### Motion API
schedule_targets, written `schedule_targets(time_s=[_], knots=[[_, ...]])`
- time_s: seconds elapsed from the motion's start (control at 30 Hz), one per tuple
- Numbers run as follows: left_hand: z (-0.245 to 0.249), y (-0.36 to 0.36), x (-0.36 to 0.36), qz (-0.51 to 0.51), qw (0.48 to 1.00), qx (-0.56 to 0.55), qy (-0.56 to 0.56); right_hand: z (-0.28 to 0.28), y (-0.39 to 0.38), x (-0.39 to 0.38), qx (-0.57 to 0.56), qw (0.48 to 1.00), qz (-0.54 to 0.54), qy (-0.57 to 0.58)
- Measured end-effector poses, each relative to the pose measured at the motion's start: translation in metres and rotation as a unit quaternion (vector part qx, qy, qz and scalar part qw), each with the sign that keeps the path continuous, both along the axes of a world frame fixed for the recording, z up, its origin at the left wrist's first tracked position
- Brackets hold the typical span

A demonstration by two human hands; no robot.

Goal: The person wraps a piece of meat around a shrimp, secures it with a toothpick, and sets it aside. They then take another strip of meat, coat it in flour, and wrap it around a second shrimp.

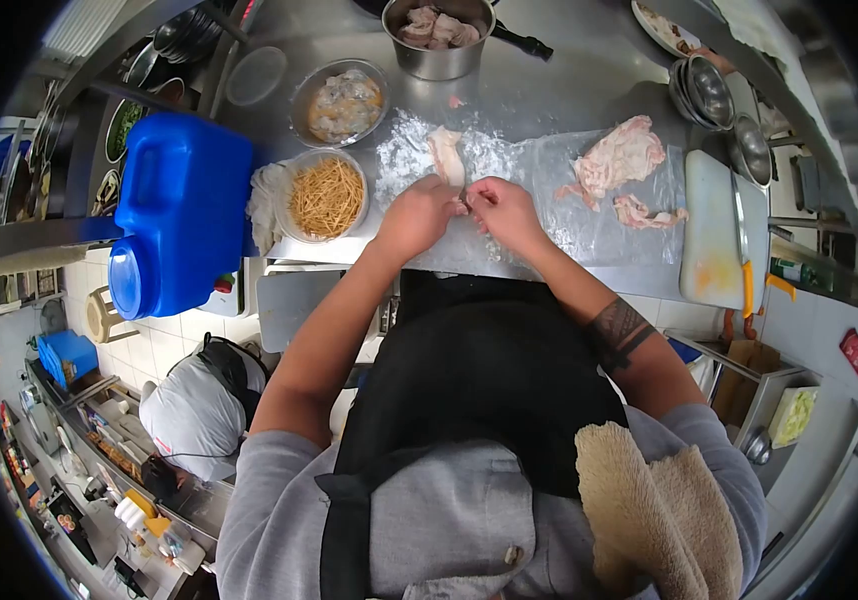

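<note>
A strip of pale raw meat point(445, 152) lies on white flour point(404, 150) near the front edge of the steel table. At its near end my left hand point(421, 215) has its fingers closed on the meat. Close beside it, almost touching, my right hand point(505, 212) is pinched near the same end; what lies between its fingertips is too small to tell. To the left stands a tub of thin wooden sticks point(326, 197). A larger raw piece point(621, 157) and a smaller one point(646, 212) rest on a clear plastic sheet point(564, 190) at the right.
A metal bowl point(341, 103) of wet food and a pot point(439, 62) with meat stand farther back. A blue jug point(184, 200) is at the left. On the right, a white cutting board point(712, 225) carries a yellow-handled knife point(747, 285) beside stacked metal bowls point(702, 92).
</note>
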State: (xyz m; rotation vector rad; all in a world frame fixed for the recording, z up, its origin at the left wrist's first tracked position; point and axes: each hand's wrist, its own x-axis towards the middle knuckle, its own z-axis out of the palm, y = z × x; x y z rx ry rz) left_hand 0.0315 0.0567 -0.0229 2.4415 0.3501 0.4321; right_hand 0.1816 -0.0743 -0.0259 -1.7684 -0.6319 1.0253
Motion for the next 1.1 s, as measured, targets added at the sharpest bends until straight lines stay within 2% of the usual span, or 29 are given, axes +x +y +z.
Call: schedule_targets(time_s=[0.03,0.07,0.1,0.17,0.2,0.27,0.33,0.4,0.43,0.47,0.5,0.57,0.6,0.63,0.67,0.7,0.73,0.83,0.9,0.93,1.0,1.07,1.1], knots=[[0.001,0.000,0.001,0.015,0.999,-0.044,0.010,0.006,-0.003,-0.001,0.001,1.000,0.002,0.000],[0.002,0.000,0.002,0.028,0.995,-0.090,0.020,0.012,-0.008,-0.003,0.061,0.989,0.045,-0.130],[0.003,0.002,0.005,0.028,0.995,-0.091,0.022,0.014,-0.012,-0.004,0.120,0.955,0.086,-0.256],[0.005,0.010,0.014,0.000,0.991,-0.085,0.102,0.011,-0.010,-0.007,0.134,0.951,0.107,-0.256],[0.007,0.009,0.017,-0.003,0.991,-0.084,0.103,0.006,-0.009,-0.008,0.150,0.946,0.130,-0.257],[0.013,0.007,0.023,0.094,0.963,-0.204,0.146,-0.003,-0.004,-0.005,0.145,0.946,0.113,-0.268],[0.017,0.008,0.021,0.099,0.959,-0.223,0.146,0.001,0.005,0.001,0.141,0.945,0.098,-0.279],[0.013,0.007,0.016,0.101,0.954,-0.243,0.146,0.005,0.011,0.012,0.107,0.949,0.147,-0.256],[0.005,0.005,0.011,0.096,0.961,-0.242,0.099,-0.001,0.015,0.018,0.106,0.950,0.145,-0.254],[-0.004,0.003,0.007,0.091,0.965,-0.240,0.051,-0.007,0.020,0.024,0.081,0.966,0.160,-0.185],[0.002,-0.001,0.005,0.091,0.965,-0.241,0.053,-0.009,0.026,0.029,0.056,0.976,0.174,-0.115],[0.013,-0.005,0.002,0.096,0.956,-0.270,0.062,-0.012,0.035,0.041,0.030,0.975,0.183,-0.121],[0.011,-0.005,0.002,0.097,0.956,-0.271,0.063,-0.011,0.040,0.045,0.004,0.973,0.192,-0.128],[0.008,-0.006,0.001,0.081,0.971,-0.220,0.055,-0.011,0.045,0.048,0.004,0.973,0.194,-0.127],[0.006,-0.006,0.002,0.064,0.983,-0.167,0.046,-0.011,0.051,0.051,-0.008,0.960,0.216,-0.176],[0.005,-0.007,0.004,0.066,0.983,-0.168,0.045,-0.011,0.054,0.052,-0.019,0.945,0.237,-0.225],[0.003,-0.008,0.006,0.078,0.983,-0.161,0.040,-0.011,0.054,0.053,-0.019,0.945,0.239,-0.224],[0.000,-0.004,0.014,0.098,0.982,-0.159,0.037,-0.013,0.048,0.056,-0.027,0.963,0.211,-0.164],[-0.004,0.003,0.018,0.112,0.979,-0.166,0.038,-0.013,0.033,0.052,0.050,0.979,0.185,-0.065],[-0.008,0.006,0.020,0.124,0.972,-0.194,0.047,-0.005,0.027,0.043,0.048,0.978,0.191,-0.064],[-0.007,0.008,0.021,0.135,0.964,-0.221,0.057,0.010,0.015,0.031,0.065,0.951,0.190,-0.234],[0.002,0.011,0.026,0.143,0.956,-0.211,0.144,0.006,0.018,0.027,0.075,0.941,0.191,-0.271],[0.002,0.012,0.027,0.141,0.957,-0.209,0.144,0.003,0.017,0.027,0.086,0.929,0.192,-0.306]])
